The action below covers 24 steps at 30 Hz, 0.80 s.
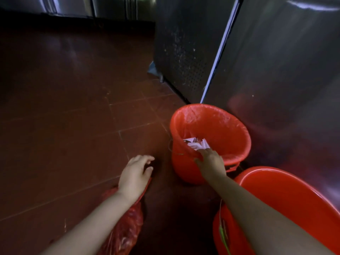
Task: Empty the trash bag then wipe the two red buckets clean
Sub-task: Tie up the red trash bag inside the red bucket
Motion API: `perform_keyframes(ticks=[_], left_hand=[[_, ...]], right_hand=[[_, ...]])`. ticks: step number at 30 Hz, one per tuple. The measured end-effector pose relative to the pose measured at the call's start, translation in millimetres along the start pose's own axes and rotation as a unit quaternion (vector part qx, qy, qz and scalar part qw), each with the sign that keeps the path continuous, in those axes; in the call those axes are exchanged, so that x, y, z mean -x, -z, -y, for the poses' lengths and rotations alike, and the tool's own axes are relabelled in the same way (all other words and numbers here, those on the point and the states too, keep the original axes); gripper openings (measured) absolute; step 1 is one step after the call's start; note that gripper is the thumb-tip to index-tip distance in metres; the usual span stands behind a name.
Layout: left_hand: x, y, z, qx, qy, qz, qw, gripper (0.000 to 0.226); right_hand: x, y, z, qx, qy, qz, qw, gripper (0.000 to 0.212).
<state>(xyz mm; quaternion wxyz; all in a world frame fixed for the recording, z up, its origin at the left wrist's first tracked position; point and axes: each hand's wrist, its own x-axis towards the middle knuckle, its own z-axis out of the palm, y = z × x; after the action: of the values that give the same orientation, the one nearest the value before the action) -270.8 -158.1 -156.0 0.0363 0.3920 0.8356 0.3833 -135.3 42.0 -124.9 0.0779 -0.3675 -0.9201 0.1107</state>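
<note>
No brand, label or writing can be read on anything here. The round red plastic bucket [185, 162] stands on the dark red tiled floor [73, 116], lined with a thin red plastic trash bag [217, 124] whose edge folds over the rim, with crumpled white paper waste [196, 143] lying at the bottom. The right hand [210, 161] reaches over the near rim and pinches the liner's edge where it drapes the lip, thumb outside and fingers inside, as far as the dim light lets me tell. The left hand [135, 173] hovers above the floor to the left of that bucket, apart from it, fingers loosely curved and spread, gripping nothing; beneath its wrist lies a crumpled red plastic bag [127, 227] on the tiles. A second, wider red plastic bucket [294, 196] sits at the lower right, just beside the lined one and under the right forearm, with a thin wire handle [223, 234] showing at its left edge. Dark steel cabinet panels [285, 61] rise close behind both buckets, hemming in the far side, and a scrap of pale blue material [152, 69] lies at the cabinet's foot.
</note>
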Motion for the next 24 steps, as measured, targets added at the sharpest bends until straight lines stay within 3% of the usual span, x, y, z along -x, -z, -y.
perform_keyframes(ticks=[7,10,14,18,24], left_hand=[[-51,-28,-43,-0.095,-0.131,0.084,0.983,0.046],[-55,-34,-45,-0.181,-0.206,0.136,0.952,0.057],[-44,-29,-40,-0.222,-0.274,0.207,0.913,0.047],[-12,-11,-40,-0.146,-0.245,0.284,0.915,0.037],[42,5,-40,-0.122,-0.211,0.264,0.933,0.027]], right_hand=[[15,3,-16,-0.067,0.086,-0.009,0.994,0.036],[36,6,-31,-0.081,0.109,0.028,0.99,0.039],[61,16,-45,-0.095,0.173,0.097,0.975,0.044],[78,30,-44,-0.127,0.191,0.167,0.959,0.045],[88,42,-40,-0.129,0.213,0.266,0.931,0.032]])
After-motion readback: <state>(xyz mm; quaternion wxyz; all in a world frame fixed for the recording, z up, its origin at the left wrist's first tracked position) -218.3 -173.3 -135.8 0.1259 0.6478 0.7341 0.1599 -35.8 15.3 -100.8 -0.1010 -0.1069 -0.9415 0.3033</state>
